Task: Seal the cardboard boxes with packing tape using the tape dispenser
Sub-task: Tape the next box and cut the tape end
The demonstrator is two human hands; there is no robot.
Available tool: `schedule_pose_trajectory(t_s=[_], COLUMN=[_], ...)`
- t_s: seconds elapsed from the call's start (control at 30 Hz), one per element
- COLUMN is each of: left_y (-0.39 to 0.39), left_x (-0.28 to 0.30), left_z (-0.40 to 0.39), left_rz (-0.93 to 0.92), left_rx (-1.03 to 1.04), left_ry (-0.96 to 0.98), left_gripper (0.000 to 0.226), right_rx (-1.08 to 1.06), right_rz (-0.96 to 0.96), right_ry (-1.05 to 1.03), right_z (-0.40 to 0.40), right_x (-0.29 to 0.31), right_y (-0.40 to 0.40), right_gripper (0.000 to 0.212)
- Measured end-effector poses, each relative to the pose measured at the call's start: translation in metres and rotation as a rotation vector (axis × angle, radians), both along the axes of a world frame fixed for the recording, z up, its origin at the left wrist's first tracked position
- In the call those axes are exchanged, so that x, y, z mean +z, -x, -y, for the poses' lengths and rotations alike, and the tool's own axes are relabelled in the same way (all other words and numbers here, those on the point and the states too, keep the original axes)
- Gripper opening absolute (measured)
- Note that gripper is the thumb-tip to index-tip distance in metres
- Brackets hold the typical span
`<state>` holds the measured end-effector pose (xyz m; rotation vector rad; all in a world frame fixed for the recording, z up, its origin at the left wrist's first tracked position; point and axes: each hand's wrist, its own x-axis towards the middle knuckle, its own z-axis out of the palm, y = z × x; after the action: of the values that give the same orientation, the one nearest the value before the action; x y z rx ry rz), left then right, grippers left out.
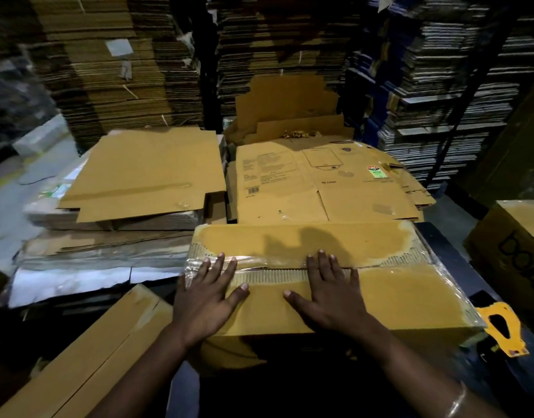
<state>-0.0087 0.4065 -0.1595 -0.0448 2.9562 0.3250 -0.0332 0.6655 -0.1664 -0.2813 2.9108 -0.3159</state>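
A brown cardboard box [404,291] lies flat-topped in front of me, its two top flaps meeting at a centre seam. Clear packing tape [268,263] runs along the left and middle of that seam and over the box edges. My left hand [208,297] presses flat on the left part of the seam, fingers spread. My right hand [329,291] presses flat near the middle of the seam, fingers straight. A yellow tape dispenser [500,330] lies on the dark surface just right of the box's near corner, apart from both hands.
Flattened cartons [145,173] and a printed flat carton [320,182] lie stacked behind the box. Another box [512,245] stands at the right, a long carton [87,357] at the lower left. Tall stacks of flat cardboard [115,61] wall the back.
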Motion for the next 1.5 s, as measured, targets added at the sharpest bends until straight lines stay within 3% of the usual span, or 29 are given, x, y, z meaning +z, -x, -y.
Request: schedule_pose_trajectory(t_s=[0.13, 0.27, 0.5, 0.67, 0.8, 0.97, 1.07, 1.2, 1.33, 1.5], left_y=[-0.008, -0.015, -0.005, 0.007, 0.018, 0.046, 0.079, 0.112, 0.111, 0.082], left_x=[-0.001, -0.002, 0.0, -0.001, 0.0, 0.006, 0.016, 0.017, 0.005, -0.003], left_z=[0.016, 0.029, 0.047, 0.058, 0.058, 0.049, 0.043, 0.048, 0.059, 0.074], left_rz=[-0.129, -0.151, -0.127, -0.156, -0.169, -0.265, -0.346, -0.22, -0.287, -0.368], left_rx=[0.15, 0.327, 0.553, 0.626, 0.639, 0.393, 0.19, -0.085, -0.114, -0.007], left_ry=[-0.065, -0.442, -0.956, -1.067, -0.994, -0.368, -0.321, -0.188, -0.157, -0.114], left_gripper=[0.085, 0.085, 0.041, 0.01, 0.01, 0.063, 0.061, 0.046, 0.044, 0.053], right_rx=[-0.005, -0.036, 0.027, 0.03, 0.041, 0.043, 0.045, 0.053, 0.081, 0.217], right_rz=[0.032, 0.096, 0.058, -0.008, -0.049, -0.069, -0.061, -0.058, -0.044, -0.049], right_ry=[-0.023, -0.045, -0.069, -0.076, -0.064, -0.063, -0.052, -0.053, -0.031, 0.03], right_z=[-0.002, 0.015, 0.068, 0.067, 0.066, 0.067, 0.067, 0.067, 0.065, 0.052], right_x=[-0.004, 0.001, -0.002, -0.007, -0.009, -0.008, -0.011, -0.011, -0.008, -0.007], right_y=[0.002, 0.003, -0.008, -0.01, -0.012, -0.014, -0.013, -0.012, -0.011, 0.001], right_gripper=[0.105, 0.109, 0.117, 0.114, 0.115, 0.119, 0.119, 0.117, 0.116, 0.1])
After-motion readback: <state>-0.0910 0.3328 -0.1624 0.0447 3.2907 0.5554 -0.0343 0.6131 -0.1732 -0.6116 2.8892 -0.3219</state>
